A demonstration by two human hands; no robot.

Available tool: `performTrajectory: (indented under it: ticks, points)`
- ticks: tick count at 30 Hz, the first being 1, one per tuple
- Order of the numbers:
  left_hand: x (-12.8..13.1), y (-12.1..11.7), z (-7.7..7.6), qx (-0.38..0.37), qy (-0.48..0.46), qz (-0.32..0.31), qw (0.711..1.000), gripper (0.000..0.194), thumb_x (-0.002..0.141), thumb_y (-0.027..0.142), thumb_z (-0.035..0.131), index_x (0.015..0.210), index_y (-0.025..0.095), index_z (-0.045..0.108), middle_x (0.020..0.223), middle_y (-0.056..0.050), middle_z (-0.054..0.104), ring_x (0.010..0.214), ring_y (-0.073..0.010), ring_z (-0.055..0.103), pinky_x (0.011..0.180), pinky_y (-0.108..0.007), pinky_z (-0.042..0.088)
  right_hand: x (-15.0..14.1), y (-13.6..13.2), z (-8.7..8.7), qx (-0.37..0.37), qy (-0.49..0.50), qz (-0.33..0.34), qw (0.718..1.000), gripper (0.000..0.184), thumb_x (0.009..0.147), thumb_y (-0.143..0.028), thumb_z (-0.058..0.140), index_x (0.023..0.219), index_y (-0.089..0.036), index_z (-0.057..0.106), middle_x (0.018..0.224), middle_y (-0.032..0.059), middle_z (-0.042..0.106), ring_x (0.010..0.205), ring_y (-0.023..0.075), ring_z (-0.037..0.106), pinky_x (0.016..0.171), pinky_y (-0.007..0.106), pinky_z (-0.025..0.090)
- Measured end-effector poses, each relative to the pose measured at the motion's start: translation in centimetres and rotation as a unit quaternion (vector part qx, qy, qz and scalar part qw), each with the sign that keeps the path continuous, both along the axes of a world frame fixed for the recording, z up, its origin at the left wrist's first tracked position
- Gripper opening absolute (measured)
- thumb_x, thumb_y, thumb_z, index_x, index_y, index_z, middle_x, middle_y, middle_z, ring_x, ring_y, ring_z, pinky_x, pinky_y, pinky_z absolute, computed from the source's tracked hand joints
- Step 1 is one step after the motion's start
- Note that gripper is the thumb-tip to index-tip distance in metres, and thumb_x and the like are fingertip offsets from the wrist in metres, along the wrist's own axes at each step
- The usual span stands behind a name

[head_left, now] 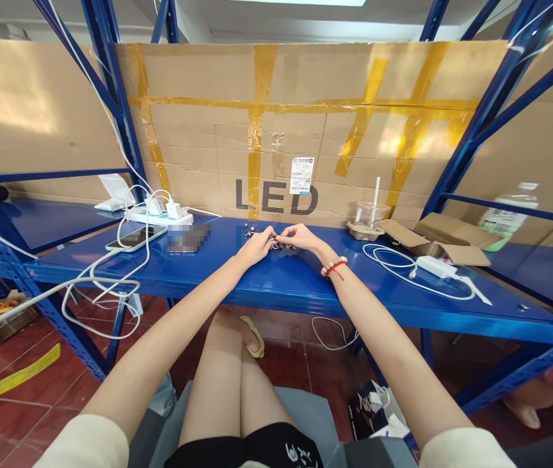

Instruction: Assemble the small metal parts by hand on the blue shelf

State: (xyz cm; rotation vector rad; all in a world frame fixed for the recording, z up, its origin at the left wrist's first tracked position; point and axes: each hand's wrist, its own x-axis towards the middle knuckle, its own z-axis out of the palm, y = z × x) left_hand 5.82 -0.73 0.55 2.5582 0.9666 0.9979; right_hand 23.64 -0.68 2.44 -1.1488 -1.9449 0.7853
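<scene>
My left hand (257, 246) and my right hand (300, 238) meet over the middle of the blue shelf (276, 279). The fingertips of both are pinched together around something small and thin, too tiny to name. Several small shiny pieces (249, 231) lie on the shelf just behind my left hand, and more dark bits show under the fingers. A beaded bracelet with a red string (334, 266) circles my right wrist.
To the left are a phone (136, 238), a white power strip (162, 216) and looped white cables (105, 281). At right stand a plastic cup with straw (370, 213), an opened cardboard box (439, 237), a white adapter (436, 266) and a bottle (507, 214). Taped cardboard (198, 143) closes the back.
</scene>
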Motion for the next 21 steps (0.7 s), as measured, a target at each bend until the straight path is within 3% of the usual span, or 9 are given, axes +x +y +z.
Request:
performTrajectory:
  ticks: [21]
  points:
    - [0.22,-0.66,0.28,-0.012,-0.005,0.037,0.999,0.015,0.087,0.030,0.038,0.096,0.021,0.047,0.080,-0.004,0.066,0.078,-0.0186,0.062,0.071,-0.028,0.045,-0.10,0.39,-0.02,-0.034,0.036,-0.014,0.999,0.039,0.057,-0.049,0.074,0.066,-0.013,0.065,0.047,-0.0018,0.052,0.038,0.0040,0.038,0.034,0.017,0.030]
